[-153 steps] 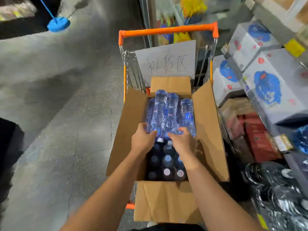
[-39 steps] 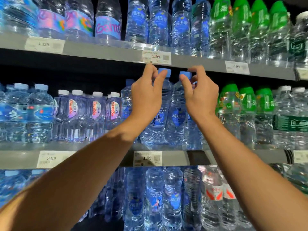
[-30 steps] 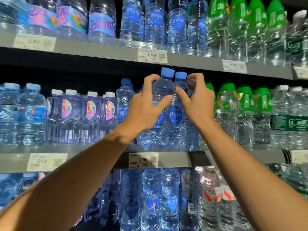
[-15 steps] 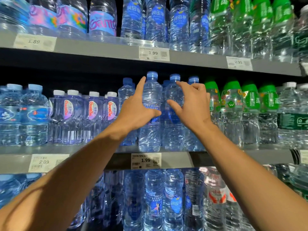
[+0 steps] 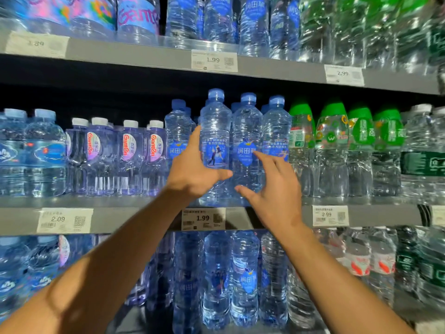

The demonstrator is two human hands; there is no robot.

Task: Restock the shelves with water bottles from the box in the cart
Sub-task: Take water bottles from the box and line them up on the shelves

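Two clear water bottles with blue caps and blue labels stand side by side at the front of the middle shelf [image 5: 144,216]. My left hand [image 5: 192,169] wraps the left bottle [image 5: 215,126], fingers up its left side and thumb across its front. My right hand [image 5: 274,191] is spread just in front of the right bottle [image 5: 246,131], with its index fingertip on the label and its thumb near the base. More bottles of the same kind stand behind and to the right. The cart and box are out of view.
Purple-labelled bottles [image 5: 127,155] fill the shelf to the left and green-capped bottles [image 5: 332,145] to the right. The upper shelf [image 5: 144,56] hangs close above the caps. The lower shelf holds more blue bottles [image 5: 243,278]. A 1.99 price tag [image 5: 203,218] sits below my hands.
Both bottles went from the box in the cart onto the middle shelf. In the last second my hands slid down from the caps to the bodies, and my right hand opened off its bottle.
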